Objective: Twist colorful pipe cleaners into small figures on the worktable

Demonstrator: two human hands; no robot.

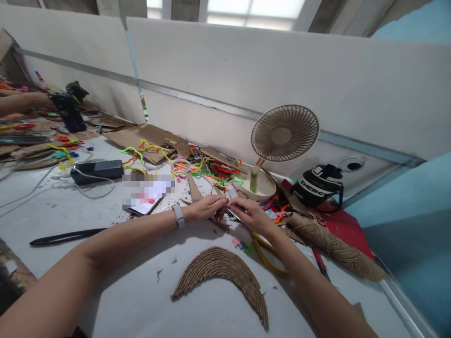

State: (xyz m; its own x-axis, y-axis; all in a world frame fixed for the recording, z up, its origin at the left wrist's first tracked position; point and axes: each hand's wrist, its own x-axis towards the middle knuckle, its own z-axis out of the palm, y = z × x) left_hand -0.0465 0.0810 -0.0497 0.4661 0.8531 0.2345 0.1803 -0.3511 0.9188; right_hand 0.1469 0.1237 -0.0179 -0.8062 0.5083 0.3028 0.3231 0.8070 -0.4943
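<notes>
My left hand (208,207), with a grey band on the wrist, and my right hand (251,215) meet fingertip to fingertip over the table. The fingers of both are closed in a pinch, and whatever sits between them is too small or hidden to name. Just behind the fingertips a small white piece (232,191) shows; I cannot tell whether it is held. Nearer to me lies a crescent (220,263) covered in rows of brown twine. Yellow-handled scissors (266,256) rest partly under my right forearm, beside small coloured pieces (242,245).
A beige fan (282,134) and a black jug (319,185) stand at the back right, near a twine roll (334,246). Coloured pipe cleaners (221,171) pile behind my hands. Leftward are a phone (150,197), a black power bank (97,172) and another person's arm (23,102).
</notes>
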